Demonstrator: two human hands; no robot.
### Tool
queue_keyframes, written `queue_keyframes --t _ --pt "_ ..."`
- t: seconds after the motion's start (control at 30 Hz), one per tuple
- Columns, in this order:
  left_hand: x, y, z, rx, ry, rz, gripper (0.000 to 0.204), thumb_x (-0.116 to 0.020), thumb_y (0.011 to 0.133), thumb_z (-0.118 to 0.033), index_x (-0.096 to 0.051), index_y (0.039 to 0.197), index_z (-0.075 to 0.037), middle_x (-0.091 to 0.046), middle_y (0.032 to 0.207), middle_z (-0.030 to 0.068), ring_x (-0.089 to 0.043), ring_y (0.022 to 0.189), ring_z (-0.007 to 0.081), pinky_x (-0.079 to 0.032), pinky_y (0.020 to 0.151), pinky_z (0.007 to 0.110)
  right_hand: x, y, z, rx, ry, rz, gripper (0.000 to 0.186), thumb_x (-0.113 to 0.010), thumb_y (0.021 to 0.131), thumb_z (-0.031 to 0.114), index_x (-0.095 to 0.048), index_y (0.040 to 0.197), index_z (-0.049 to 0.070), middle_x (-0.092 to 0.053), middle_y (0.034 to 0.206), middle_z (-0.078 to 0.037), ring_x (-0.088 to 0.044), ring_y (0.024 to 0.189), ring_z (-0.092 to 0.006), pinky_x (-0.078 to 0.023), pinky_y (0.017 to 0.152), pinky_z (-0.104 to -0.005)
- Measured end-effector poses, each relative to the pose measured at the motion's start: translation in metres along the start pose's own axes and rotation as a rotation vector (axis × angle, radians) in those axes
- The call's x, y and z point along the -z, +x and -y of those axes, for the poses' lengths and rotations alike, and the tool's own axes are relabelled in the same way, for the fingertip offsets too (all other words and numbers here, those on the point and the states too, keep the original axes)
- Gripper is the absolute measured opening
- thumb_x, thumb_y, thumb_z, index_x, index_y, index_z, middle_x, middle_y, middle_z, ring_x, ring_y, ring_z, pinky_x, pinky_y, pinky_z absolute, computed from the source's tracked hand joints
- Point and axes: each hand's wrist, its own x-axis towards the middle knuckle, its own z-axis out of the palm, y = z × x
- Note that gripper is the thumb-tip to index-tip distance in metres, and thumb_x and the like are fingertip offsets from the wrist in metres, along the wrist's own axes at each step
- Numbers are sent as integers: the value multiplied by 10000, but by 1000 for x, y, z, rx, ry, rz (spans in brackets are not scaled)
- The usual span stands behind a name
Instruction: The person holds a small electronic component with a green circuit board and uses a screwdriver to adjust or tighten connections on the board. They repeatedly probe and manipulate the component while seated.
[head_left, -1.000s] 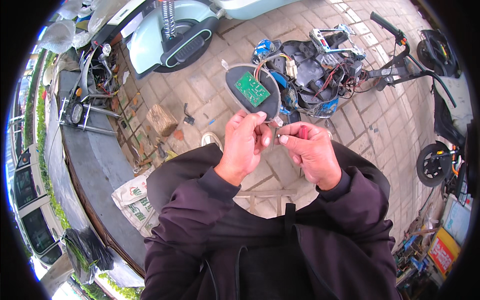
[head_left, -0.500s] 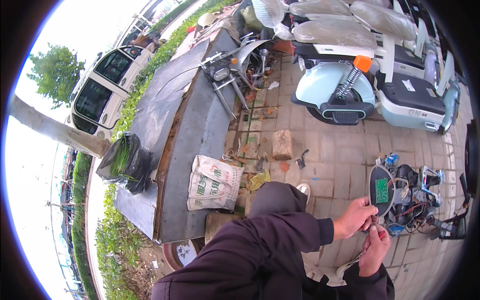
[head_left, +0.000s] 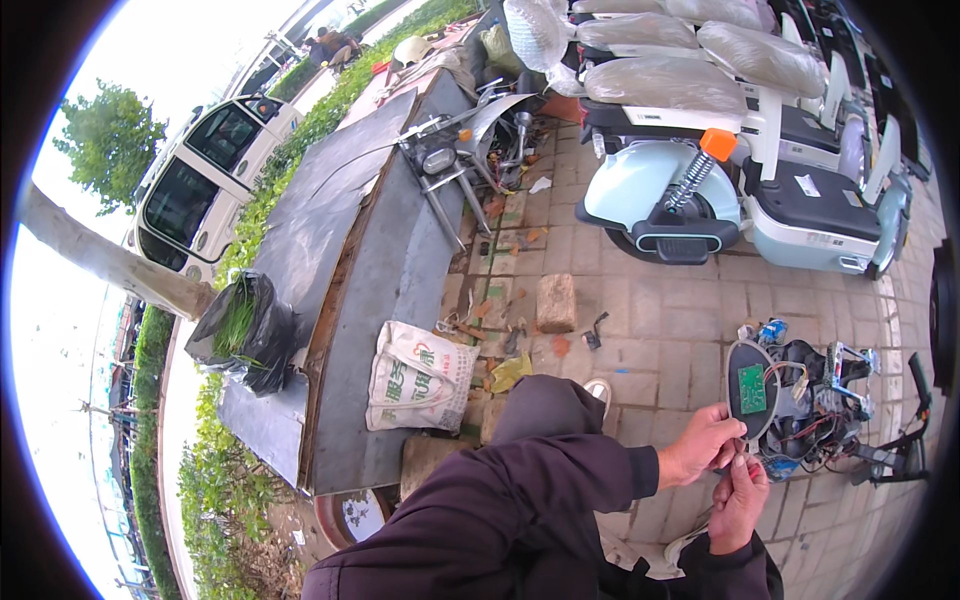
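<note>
In my left hand (head_left: 702, 447), fingers and thumb pinch the lower end of a dark oval panel (head_left: 756, 424) with a pale rim. A green circuit board (head_left: 753, 388) lies on its face, and wires with a pale connector run off to its right. Just below, my right hand (head_left: 738, 508) is closed in a pinch, its fingertips close to the panel's bottom end. A small bit of red shows at those fingers, but what they hold is too small to make out. Behind the panel sits a dark heap of parts and wiring (head_left: 800, 425) on the paving.
Pale blue electric scooters (head_left: 660, 190) with wrapped seats stand at the far right. A stone block (head_left: 556, 303) lies on the paving. To the left, a white cloth bag (head_left: 420, 378) leans on a grey metal-sheeted box (head_left: 375, 290), with a black plastic bag of greens (head_left: 240, 330) beyond.
The view has shifted a little, so most things sit slightly further left and lower. Both hands stay together at the panel's lower end, and the grip looks much the same.
</note>
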Motion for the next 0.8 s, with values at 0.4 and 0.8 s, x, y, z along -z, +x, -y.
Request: queue_keyframes --t 0.4,0.8 --pt "-4 -2 -5 9 -26 -35 99 -607 958 -163 -561 966 -76 -638 758 40 -519 462 77 -330 418 242 -18 -10 12 140 -171 -72 162 -713 976 166 -680 901 26 -585 666 17 -387 450 -31 -252 414 -208" --pt "-3 -3 -7 -16 56 -5 109 -616 957 -134 -578 994 -39 -651 802 71 -534 498 86 -407 469 235 -22 -16 19 259 -446 -70 275 -680 1015 227 -682 878 -11 -582 642 -1 -456 454 -55 -327 428 -231"
